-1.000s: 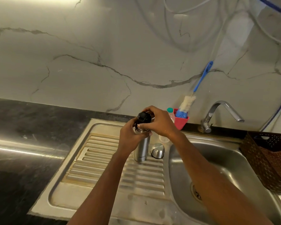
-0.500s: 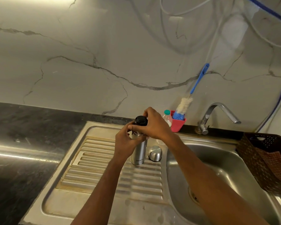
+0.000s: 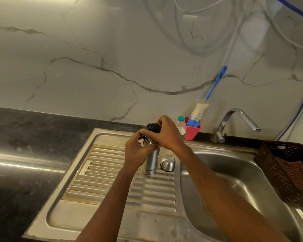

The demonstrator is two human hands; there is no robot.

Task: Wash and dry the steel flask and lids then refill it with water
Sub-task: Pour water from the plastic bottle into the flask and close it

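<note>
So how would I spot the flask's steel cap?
Find the sink's ribbed drainboard. The steel flask stands on it, black lid on top; the steel cap sits just beside its base, toward the basin. It is the only small shiny dome there.

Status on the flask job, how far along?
Done: steel cap is off, sitting on the drainboard beside the flask. In hand: left hand holds the flask body, right hand grips the black lid; opening or closing, cannot tell. Left: no water from the tap, brush in its holder, so washing looks unstarted.
</note>
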